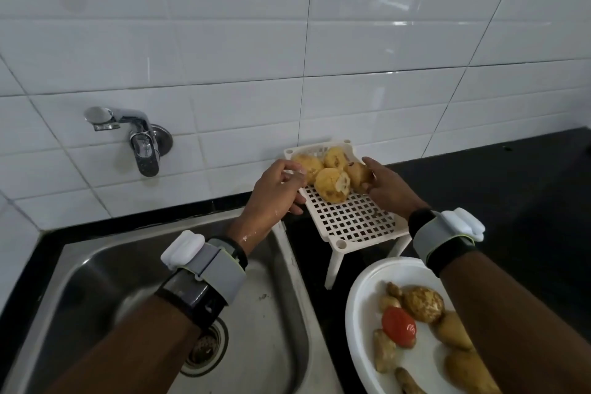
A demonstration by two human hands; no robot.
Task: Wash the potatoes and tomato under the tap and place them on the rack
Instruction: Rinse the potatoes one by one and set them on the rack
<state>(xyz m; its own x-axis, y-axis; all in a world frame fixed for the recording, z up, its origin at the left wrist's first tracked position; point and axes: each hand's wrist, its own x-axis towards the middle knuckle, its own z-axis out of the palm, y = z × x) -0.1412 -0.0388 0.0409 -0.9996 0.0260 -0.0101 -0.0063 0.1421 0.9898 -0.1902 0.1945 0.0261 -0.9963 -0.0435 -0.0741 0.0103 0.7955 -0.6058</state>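
A white slotted rack (358, 221) stands on the black counter right of the sink. Several wet yellow potatoes (331, 184) lie at its far end. My right hand (388, 185) curls around the rightmost potato (357, 174) on the rack. My left hand (278, 190), wet, hovers at the rack's left edge with fingers apart and nothing in it. A white plate (363, 304) at the lower right holds a red tomato (399, 326) and several unwashed potatoes (422, 303). The chrome tap (140, 134) on the tiled wall runs no visible water.
The steel sink (96, 281) with its drain (204, 349) lies under my left forearm. Black counter (511, 201) stretches to the right of the rack. White tiled wall rises behind. Both wrists carry strapped bands with white blocks.
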